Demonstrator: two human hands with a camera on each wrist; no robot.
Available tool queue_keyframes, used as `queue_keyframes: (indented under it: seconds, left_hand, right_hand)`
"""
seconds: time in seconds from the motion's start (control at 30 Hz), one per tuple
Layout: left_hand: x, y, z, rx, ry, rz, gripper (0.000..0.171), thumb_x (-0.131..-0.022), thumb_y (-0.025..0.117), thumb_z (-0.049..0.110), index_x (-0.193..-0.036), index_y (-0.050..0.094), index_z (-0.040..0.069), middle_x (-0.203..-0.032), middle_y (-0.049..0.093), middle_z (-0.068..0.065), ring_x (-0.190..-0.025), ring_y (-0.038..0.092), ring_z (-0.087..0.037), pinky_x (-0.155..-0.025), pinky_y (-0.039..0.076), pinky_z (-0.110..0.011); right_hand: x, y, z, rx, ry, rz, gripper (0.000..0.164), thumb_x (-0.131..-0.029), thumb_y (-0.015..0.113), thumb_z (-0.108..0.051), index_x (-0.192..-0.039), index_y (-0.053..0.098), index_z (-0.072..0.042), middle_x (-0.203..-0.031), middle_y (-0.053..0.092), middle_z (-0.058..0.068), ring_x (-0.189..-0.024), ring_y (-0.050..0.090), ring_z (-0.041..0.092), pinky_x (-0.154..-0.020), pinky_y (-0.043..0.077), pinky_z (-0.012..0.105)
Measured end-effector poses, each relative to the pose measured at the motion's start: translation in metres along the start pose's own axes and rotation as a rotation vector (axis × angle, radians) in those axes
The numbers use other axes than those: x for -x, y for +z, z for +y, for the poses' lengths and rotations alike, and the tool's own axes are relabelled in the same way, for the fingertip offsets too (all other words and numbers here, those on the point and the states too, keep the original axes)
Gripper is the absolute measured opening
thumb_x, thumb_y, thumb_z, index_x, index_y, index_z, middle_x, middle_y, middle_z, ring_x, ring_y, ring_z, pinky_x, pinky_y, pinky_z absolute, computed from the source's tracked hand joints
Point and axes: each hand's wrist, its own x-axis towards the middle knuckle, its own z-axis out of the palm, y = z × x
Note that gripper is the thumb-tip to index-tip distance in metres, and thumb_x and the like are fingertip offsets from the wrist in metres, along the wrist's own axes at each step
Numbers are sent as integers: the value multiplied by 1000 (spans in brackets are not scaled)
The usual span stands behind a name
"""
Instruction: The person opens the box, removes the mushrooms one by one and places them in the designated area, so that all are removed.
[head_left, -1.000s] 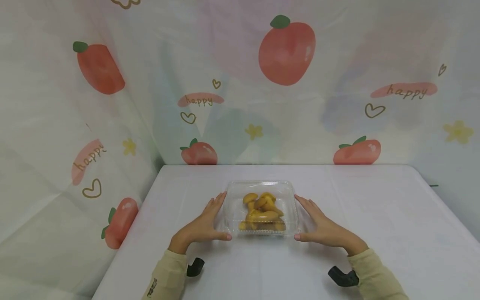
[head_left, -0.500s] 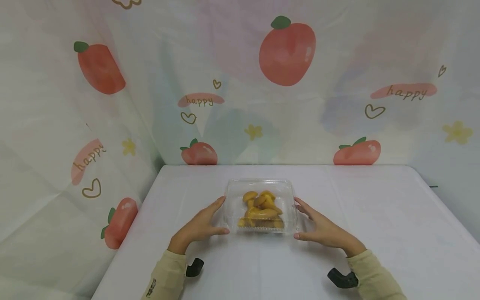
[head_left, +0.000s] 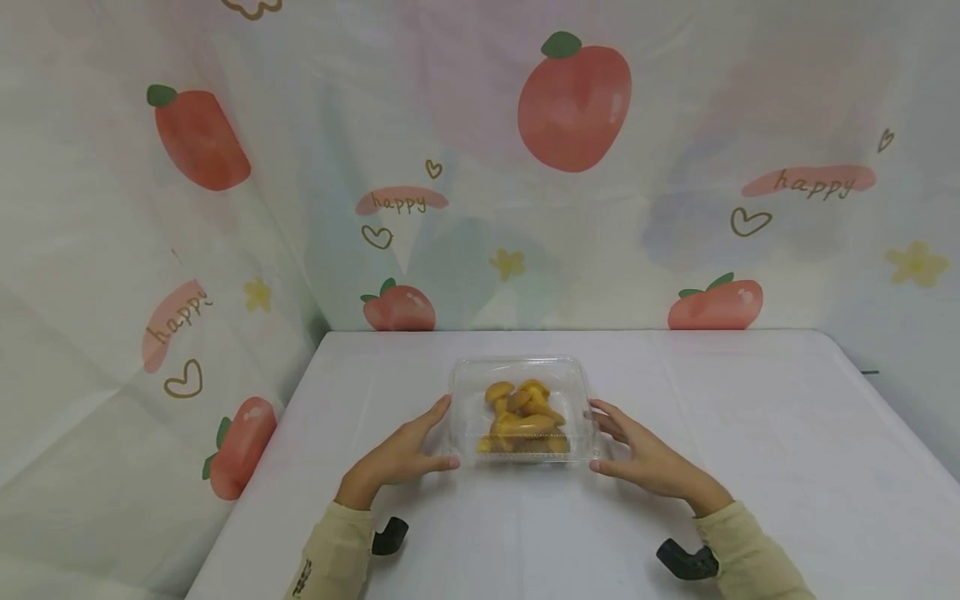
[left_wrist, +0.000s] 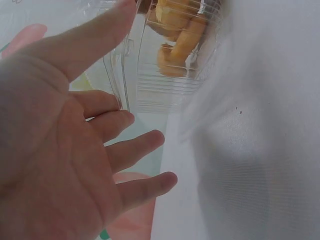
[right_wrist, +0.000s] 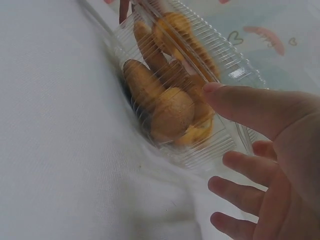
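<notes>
A clear plastic clamshell box (head_left: 465, 417) sits on the white tabletop, its lid down over several yellow-brown mushrooms (head_left: 525, 425). My left hand (head_left: 405, 450) is at the box's left side, thumb by the near corner and fingers along the side. In the left wrist view the fingers (left_wrist: 135, 150) are spread and fairly straight, the lower ones apart from the box. On the other side is my right hand (head_left: 645, 458), its thumb near the front right corner. The right wrist view shows the thumb (right_wrist: 250, 102) at the box's rim, with the fingers (right_wrist: 240, 195) loosely extended.
White cloth covers the table (head_left: 517, 533). Behind and to the left hangs a fruit-printed curtain (head_left: 480, 125). A black curved piece (head_left: 390, 536) sticks out by the left sleeve, and another black curved piece (head_left: 686, 560) by the right sleeve.
The box's near edge has shifted slightly away from me. Both hands' fingertips have moved slightly nearer to me along the box's sides, and the right fingers are bent a little more.
</notes>
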Motion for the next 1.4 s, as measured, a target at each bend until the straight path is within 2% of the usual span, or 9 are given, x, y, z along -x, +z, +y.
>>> queue_keyframes:
  seconds: [0.33,0.6,0.87,1.0,1.07,1.17,1.27,1.3,1.4]
  left_hand:
    - [-4,2,-3,11,52,46,93,-89,79,25,-160,22,4,-168,22,-14,-156,24,-34,-124,24,-54]
    - [-5,5,-5,23,76,56,91,-90,77,24,-159,23,0,-167,22,-17,-156,23,-33,-125,23,-52]
    - [-6,4,-6,-8,82,66,88,-92,75,25,-158,24,-1,-167,22,-17,-156,23,-32,-125,24,-51]
    - [-6,4,-5,-15,87,71,87,-92,75,25,-158,24,-2,-167,22,-17,-155,24,-33,-125,24,-51]
    - [-6,4,-5,-11,88,70,87,-92,75,24,-158,24,-2,-167,22,-17,-155,24,-33,-125,24,-52]
    - [-5,4,-4,-10,90,72,87,-92,75,23,-158,24,-2,-167,22,-18,-155,23,-33,-125,23,-52]
    - [-5,4,-4,-4,91,70,87,-93,74,24,-158,24,-2,-167,21,-18,-156,23,-33,-125,23,-51]
    - [-5,4,-4,-1,91,69,87,-93,74,24,-158,23,-2,-167,21,-18,-156,22,-33,-125,23,-51]
    - [-5,4,-3,10,91,66,87,-93,74,24,-158,23,-2,-167,20,-17,-156,22,-33,-125,22,-51]
  right_hand:
    - [-2,0,2,-1,-5,6,86,-91,76,-22,-156,26,6,-152,43,33,-136,48,54,-106,41,68]
    - [-2,2,6,-119,-24,-72,85,-97,68,-14,-158,14,8,-157,27,40,-133,44,63,-100,51,59]
    - [-3,9,8,-173,-77,-37,80,-101,60,-10,-159,7,7,-159,15,42,-132,39,66,-97,54,54]
    - [-5,13,8,-161,-112,-12,79,-101,58,-9,-159,7,9,-159,15,43,-132,40,66,-101,54,40]
    - [-5,15,9,-162,-117,-6,79,-101,58,-9,-158,7,10,-159,14,43,-132,41,65,-101,53,38]
    - [-6,16,10,-168,-123,5,79,-101,59,-8,-157,8,13,-158,14,44,-131,42,65,-101,50,22]
    - [-8,16,11,-165,-122,13,78,-100,60,-9,-156,10,15,-158,16,44,-130,43,65,-99,48,16]
    - [-8,16,11,-162,-118,15,78,-100,61,-9,-156,11,15,-157,16,44,-130,43,64,-99,47,15]
    - [-8,16,11,-148,-114,19,78,-100,61,-9,-155,13,15,-157,18,44,-130,45,64,-101,51,25]
